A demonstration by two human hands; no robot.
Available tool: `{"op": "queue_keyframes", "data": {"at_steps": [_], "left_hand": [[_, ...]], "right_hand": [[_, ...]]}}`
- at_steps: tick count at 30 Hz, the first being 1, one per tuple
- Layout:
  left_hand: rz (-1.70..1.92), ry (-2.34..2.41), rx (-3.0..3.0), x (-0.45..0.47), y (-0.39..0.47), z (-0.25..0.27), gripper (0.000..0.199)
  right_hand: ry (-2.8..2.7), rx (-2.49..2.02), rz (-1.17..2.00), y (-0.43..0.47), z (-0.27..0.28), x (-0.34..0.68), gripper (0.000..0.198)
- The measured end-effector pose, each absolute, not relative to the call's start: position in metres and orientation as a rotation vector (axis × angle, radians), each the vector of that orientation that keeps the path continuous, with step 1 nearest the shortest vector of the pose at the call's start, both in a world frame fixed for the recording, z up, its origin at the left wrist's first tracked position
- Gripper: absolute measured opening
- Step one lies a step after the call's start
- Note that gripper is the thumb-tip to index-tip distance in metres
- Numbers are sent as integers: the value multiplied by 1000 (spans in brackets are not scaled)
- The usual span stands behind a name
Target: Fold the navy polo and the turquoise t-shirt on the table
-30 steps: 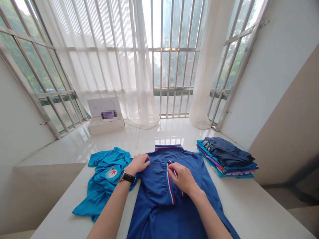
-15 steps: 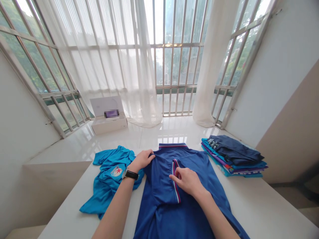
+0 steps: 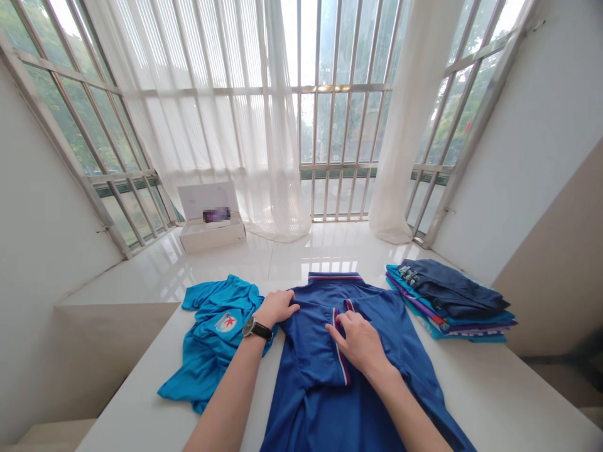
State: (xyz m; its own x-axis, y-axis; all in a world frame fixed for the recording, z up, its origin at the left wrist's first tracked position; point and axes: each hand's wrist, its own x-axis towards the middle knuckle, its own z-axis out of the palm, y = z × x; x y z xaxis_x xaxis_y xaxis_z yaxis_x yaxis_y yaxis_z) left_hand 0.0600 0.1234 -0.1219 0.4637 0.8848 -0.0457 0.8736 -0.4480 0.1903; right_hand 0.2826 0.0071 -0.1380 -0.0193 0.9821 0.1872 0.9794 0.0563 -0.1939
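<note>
A dark blue polo shirt (image 3: 372, 402) lies spread on the white table, its red-and-white-trimmed collar at the far end. One sleeve is folded inward across the body, so its striped cuff (image 3: 340, 358) lies near the middle. At the left shoulder fold, my left hand (image 3: 277, 309), wearing a black-strapped watch, grips the fabric with curled fingers. My right hand (image 3: 362, 344) pinches the upper part of the cuff between thumb and fingers; the fingertips are partly hidden. Just left of the polo shirt, a crumpled turquoise T-shirt (image 3: 207, 348) with a star print lies partly behind my left wrist.
On the right stands a stack of folded clothes (image 3: 452, 301), dark navy on top. An open white box (image 3: 214, 235) with a blurred purple item sits on the ledge at the back left. Sheer curtains (image 3: 277, 157) hang before the barred window.
The view has shifted slightly, moving everything rightward in the picture. The cuff's upper end now spreads wider around my right fingers. My left hand stays at the shoulder fold.
</note>
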Motion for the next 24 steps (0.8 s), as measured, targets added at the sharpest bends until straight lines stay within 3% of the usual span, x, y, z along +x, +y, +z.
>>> {"op": "queue_keyframes", "data": {"at_steps": [5,13,19,24], "left_hand": [[134,1529,2587,76,117,-122,28],[346,1368,2613,113,102,-143,46],[436,1204,2597,121,96,-143,31],[491,1144,2498,124,97,-139,36]], "right_hand": [[-2058,-2033,-80,9,-148,276,50],[-2027,-1956,30,14,-159,280,44],[-2025,-1916,91,14,-157,282,44],[-1951,-1889,156,13,-156,281,44]]}}
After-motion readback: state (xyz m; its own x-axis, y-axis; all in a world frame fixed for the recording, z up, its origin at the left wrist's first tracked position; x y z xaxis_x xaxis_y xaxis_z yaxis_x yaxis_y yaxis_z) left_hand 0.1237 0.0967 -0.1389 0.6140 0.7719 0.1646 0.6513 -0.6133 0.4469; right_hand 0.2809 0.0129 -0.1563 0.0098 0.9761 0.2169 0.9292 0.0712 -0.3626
